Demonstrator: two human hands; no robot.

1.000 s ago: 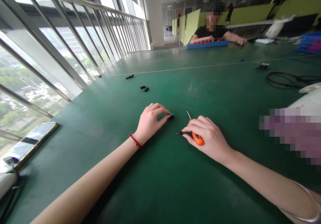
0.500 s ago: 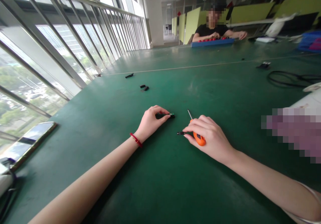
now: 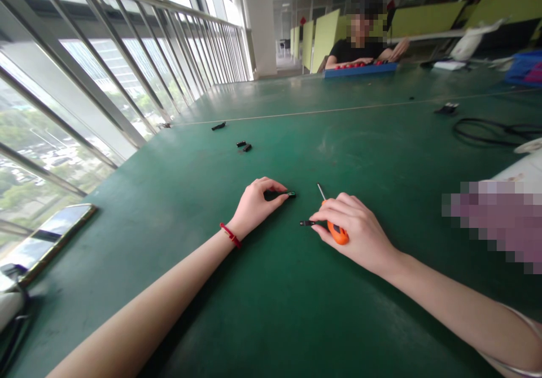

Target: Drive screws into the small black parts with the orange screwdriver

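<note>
Between thumb and fingertips, my left hand (image 3: 263,200) pinches a small black part (image 3: 291,194) with a greenish face, low over the green table. My right hand (image 3: 355,225) is closed around an orange-handled screwdriver (image 3: 337,233), whose metal shaft points away from me and slightly left. The thumb and index finger of that same hand also pinch a small black piece (image 3: 305,223), which sticks out to the left. A short gap separates the two black parts. What exactly each small part is, I cannot make out.
Several small black pieces (image 3: 247,148) lie farther up the green table (image 3: 271,288). A phone (image 3: 57,237) is at the left by the railing (image 3: 169,45). A black cable (image 3: 486,140) lies at right. Across the table sits a person (image 3: 339,51) behind a blue tray (image 3: 359,69).
My hands have barely moved; the part in my left hand is turned slightly, showing less of its greenish face. The person opposite has raised one hand.
</note>
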